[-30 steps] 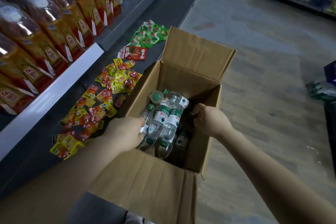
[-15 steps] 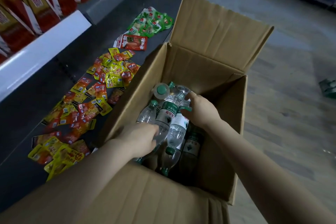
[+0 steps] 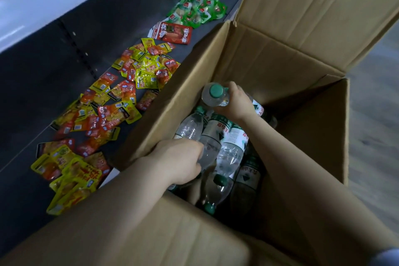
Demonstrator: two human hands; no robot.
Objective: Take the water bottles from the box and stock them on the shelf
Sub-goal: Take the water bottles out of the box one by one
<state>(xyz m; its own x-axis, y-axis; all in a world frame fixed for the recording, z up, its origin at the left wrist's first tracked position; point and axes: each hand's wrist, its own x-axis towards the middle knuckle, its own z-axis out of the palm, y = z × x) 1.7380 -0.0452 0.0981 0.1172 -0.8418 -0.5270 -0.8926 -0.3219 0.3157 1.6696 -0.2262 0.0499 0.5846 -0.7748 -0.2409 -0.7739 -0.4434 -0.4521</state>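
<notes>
An open cardboard box (image 3: 280, 60) stands on the floor with several clear water bottles (image 3: 231, 151) lying inside, each with a green cap and a green-and-white label. My right hand (image 3: 239, 102) is deep in the box at its far side and grips an upright water bottle (image 3: 213, 95) by its shoulder, green cap facing up. My left hand (image 3: 181, 161) reaches over the near left wall and curls round the body of a lying bottle (image 3: 208, 147). The dark lower shelf (image 3: 43, 84) runs along the left of the box.
Many small yellow and red snack packets (image 3: 121, 101) lie scattered on the dark shelf, with green packets (image 3: 196, 9) and a red packet (image 3: 172, 32) further back. A white shelf edge (image 3: 51, 4) sits at the upper left. Grey floor (image 3: 373, 136) lies to the right.
The view has closed in on the box. My right hand moved from the lying bottles to the upright bottle at the far side and took hold of it. My left hand stays on a lying bottle.
</notes>
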